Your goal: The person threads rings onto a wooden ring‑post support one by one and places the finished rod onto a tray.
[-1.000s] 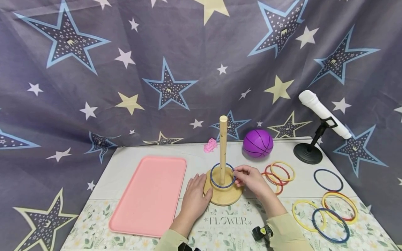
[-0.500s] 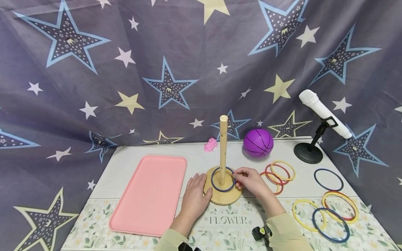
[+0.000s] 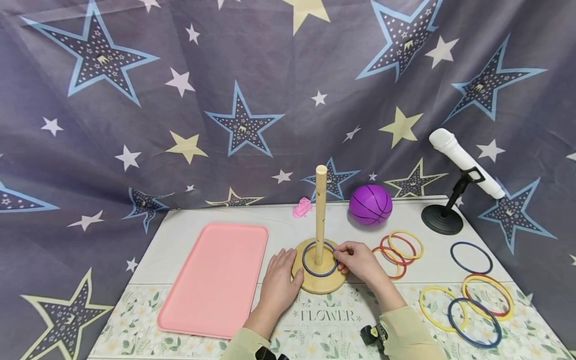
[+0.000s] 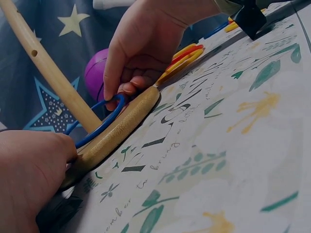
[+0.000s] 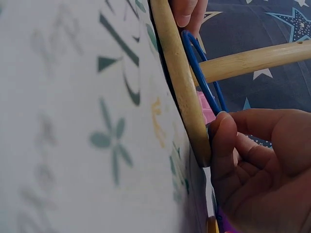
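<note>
Blue ring around the lower part of an upright wooden peg, just above its round base. The ring is thin, smooth and evenly coloured; in the right wrist view it tilts slightly, its pinched side raised from the wood. The right hand has its grip pinching the ring's right side between thumb and forefinger. The left hand touches the base at its left, its grip spread, thumb apart from the fingers.

Right of the base, red and yellow loops overlap on the bench; farther right lie 4 more loops. A pink tray lies at the left, a purple ball behind.

The right fingertips hide a short stretch of the ring; whether its far side touches the base cannot be made out. Both wrist views cut off the peg's top, and the left wrist view crops the left hand.
</note>
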Available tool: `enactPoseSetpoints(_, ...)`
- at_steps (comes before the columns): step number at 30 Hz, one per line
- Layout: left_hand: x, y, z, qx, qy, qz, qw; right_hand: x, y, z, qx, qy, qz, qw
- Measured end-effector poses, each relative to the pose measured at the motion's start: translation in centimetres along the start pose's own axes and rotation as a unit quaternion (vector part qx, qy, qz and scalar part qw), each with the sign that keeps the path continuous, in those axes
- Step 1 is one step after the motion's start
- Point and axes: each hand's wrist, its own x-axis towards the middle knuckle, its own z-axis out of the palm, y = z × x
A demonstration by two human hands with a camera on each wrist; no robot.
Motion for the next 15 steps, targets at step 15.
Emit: enactPoseSetpoints(15,0.05,-0.07,0.09,0.002,-0.005,-0.001,1.0,-0.07,-0.66,0.48,-0.063,0.027,0.01,0.9976)
